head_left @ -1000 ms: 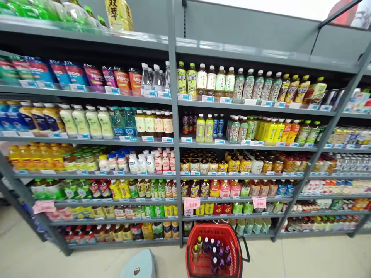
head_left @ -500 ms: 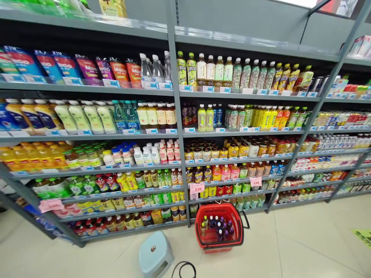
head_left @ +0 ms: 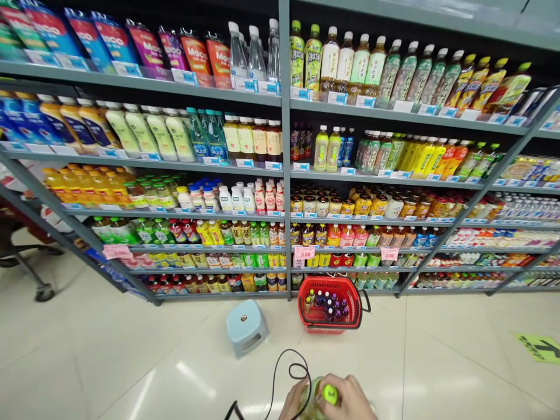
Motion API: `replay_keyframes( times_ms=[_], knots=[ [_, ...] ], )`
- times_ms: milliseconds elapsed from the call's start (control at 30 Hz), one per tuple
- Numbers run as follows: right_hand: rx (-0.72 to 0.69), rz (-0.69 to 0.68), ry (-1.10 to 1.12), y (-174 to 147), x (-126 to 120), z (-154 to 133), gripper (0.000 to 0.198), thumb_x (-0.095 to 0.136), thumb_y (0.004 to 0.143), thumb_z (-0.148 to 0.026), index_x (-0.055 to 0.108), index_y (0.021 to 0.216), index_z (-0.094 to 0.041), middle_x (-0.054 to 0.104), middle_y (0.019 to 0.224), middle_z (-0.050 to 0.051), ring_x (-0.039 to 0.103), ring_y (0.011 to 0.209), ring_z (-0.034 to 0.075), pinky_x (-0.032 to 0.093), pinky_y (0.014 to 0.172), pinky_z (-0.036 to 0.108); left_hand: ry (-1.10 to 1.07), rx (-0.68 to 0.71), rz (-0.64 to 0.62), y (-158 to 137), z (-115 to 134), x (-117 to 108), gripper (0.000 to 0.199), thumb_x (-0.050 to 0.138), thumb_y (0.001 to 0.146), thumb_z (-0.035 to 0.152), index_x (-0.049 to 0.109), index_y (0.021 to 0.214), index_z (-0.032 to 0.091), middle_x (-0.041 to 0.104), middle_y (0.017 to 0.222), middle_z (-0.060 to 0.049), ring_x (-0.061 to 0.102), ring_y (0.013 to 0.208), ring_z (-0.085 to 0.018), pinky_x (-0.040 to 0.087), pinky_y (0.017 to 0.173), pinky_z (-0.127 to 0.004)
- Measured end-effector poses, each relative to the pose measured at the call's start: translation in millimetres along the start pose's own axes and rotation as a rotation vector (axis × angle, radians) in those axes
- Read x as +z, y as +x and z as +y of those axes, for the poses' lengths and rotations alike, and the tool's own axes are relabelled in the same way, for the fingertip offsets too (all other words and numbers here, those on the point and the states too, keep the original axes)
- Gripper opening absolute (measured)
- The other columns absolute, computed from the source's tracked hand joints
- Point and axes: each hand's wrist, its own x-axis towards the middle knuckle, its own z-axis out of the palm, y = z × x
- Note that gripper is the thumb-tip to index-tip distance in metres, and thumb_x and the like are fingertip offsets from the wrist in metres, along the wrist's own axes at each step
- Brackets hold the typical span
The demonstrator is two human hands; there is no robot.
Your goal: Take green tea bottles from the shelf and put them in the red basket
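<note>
Low in the head view, my right hand [head_left: 350, 399] is closed round a bottle with a yellow-green cap [head_left: 330, 395], its fingers at the neck. My left hand [head_left: 292, 401] curls against the pale green, see-through bottle body [head_left: 311, 403] just beside it. Whether that is one bottle or two I cannot tell, as the picture's lower edge cuts it off. Ahead on the floor stands a red shopping basket [head_left: 330, 329] with several dark, purple-capped bottles and a few yellow-green-capped ones inside.
Shelves [head_left: 286, 175] full of drinks span the view. A light blue step stool [head_left: 245, 322] stands left of the basket. A looped black cable [head_left: 275, 382] hangs in front, near my hands. A wheeled castor [head_left: 44, 291] is at far left, a yellow-green floor sign [head_left: 540, 348] at right.
Both my hands have come into view at the bottom with the bottle. The view has tilted down, so the shelves and basket sit higher in the picture.
</note>
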Motion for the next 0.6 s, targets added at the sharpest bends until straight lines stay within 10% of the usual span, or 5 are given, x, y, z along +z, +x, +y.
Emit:
replay_keyframes(
  times_ms=[233,400,600],
  knots=[
    [-0.137,0.027,0.274,-8.6,-73.0,-19.3,0.023,0.06,0.087,-0.037,0.073,0.086,-0.019,0.056,0.062,-0.002,0.04,0.056,0.012,0.031,0.055,0.025,-0.234,0.149,-0.049,-10.9,6.9,17.0,0.082,0.074,0.058,0.023,0.056,0.138,0.03,0.064,0.142,-0.008,0.058,0.135,-0.033,0.044,0.117,-0.043],
    [-0.051,0.348,0.255,-4.2,-105.0,1.7,0.044,0.062,0.087,-0.06,0.069,0.088,-0.016,0.051,0.063,-0.001,0.035,0.054,0.012,0.026,0.053,0.026,-0.117,0.253,-0.121,-23.1,62.1,9.2,0.064,0.081,0.049,0.024,0.057,0.109,0.021,0.067,0.106,-0.006,0.063,0.099,-0.027,0.052,0.089,-0.037],
    [0.012,0.594,0.293,-21.1,-137.0,17.6,0.049,0.056,0.092,-0.066,0.065,0.089,-0.018,0.056,0.068,0.001,0.042,0.059,0.015,0.031,0.056,0.028,-0.14,0.329,-0.129,-36.1,100.8,-7.1,0.071,0.085,0.045,0.031,0.054,0.109,0.021,0.063,0.107,-0.006,0.059,0.103,-0.027,0.05,0.095,-0.037]
  ],
)
